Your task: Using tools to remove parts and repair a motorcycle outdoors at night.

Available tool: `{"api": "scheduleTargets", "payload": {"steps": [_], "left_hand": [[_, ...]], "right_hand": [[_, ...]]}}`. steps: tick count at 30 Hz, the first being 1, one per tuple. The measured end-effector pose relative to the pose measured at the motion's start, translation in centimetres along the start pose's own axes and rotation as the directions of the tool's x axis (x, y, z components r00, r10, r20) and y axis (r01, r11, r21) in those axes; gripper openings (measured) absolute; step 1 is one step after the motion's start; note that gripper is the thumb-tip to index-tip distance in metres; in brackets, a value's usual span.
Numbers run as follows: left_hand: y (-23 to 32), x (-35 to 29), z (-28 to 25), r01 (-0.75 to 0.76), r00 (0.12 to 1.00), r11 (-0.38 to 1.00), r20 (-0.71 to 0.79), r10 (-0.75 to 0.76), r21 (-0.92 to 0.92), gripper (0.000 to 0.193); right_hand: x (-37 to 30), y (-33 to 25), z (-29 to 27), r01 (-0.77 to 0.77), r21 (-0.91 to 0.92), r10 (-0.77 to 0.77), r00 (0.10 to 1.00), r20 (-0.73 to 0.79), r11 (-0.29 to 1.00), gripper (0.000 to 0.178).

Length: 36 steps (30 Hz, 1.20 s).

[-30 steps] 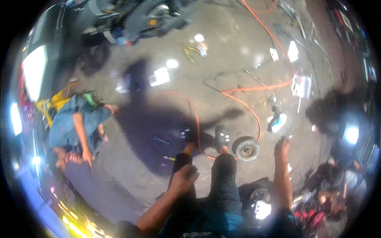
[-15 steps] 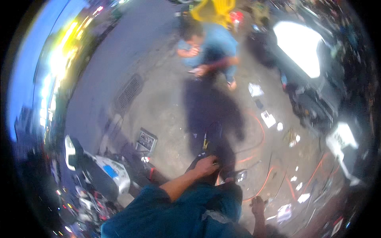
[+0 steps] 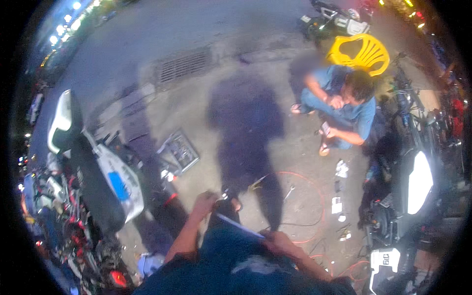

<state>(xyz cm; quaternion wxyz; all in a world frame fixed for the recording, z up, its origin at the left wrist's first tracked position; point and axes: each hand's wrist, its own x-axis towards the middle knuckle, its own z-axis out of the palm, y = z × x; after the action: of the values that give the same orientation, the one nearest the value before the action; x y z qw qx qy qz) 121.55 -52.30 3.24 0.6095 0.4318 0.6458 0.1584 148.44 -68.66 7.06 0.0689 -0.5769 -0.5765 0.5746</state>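
My left hand (image 3: 205,202) is closed in front of my left leg, its fingers by a small shiny thing too blurred to name. To the right, at waist height, my right hand (image 3: 279,242) is closed at the lower right end of a thin pale strip (image 3: 241,226). The strip slants up across my dark clothing toward my left hand; whether the left fingers touch it I cannot tell. On the ground beyond my hands lie a yellowish hand tool (image 3: 257,182) and a slim metal tool (image 3: 289,192), probably a wrench.
A tray of tools (image 3: 183,153) lies front left. Motorcycles flank me, one on the left (image 3: 105,172) and one on the right (image 3: 400,196). An orange hose (image 3: 323,206) loops over the ground. Another person (image 3: 339,98) squats by a yellow chair (image 3: 361,54), holding a small object.
My view has swung, so the squatting person and chair now sit farther right. My hands have drawn nearer my body's middle, and the pale strip now shows between them.
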Motion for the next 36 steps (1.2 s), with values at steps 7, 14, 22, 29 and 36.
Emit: {"api": "scheduleTargets", "payload": {"steps": [7,14,22,29,36], "left_hand": [[4.0,-0.6,-12.8,0.107,0.970,0.994,-0.217,-0.106,-0.009,0.027],[7.1,4.7,-17.1,-0.230,0.958,0.866,-0.052,0.281,0.444,0.024],[8.3,17.9,-15.1,0.055,0.969,0.968,-0.220,-0.111,-0.243,0.028],[6.6,18.0,-12.9,0.446,0.622,0.848,-0.582,-0.523,-0.286,0.033],[2.1,20.5,-13.4,0.284,0.416,0.576,-0.443,-0.794,-0.766,0.031]], "right_hand": [[12.6,-13.5,-9.4,0.314,0.004,-0.311,0.938,0.151,0.949,0.036],[21.8,-14.2,-15.2,0.297,-0.134,-0.312,0.944,-0.111,0.945,0.034],[33.0,-7.4,-28.1,0.054,0.226,0.077,0.842,-0.534,0.973,0.035],[44.4,-18.0,-41.2,0.121,-0.053,-0.132,0.946,-0.297,0.991,0.036],[63.7,-28.2,-43.5,0.180,-0.318,-0.212,0.975,-0.068,0.931,0.042]]}}
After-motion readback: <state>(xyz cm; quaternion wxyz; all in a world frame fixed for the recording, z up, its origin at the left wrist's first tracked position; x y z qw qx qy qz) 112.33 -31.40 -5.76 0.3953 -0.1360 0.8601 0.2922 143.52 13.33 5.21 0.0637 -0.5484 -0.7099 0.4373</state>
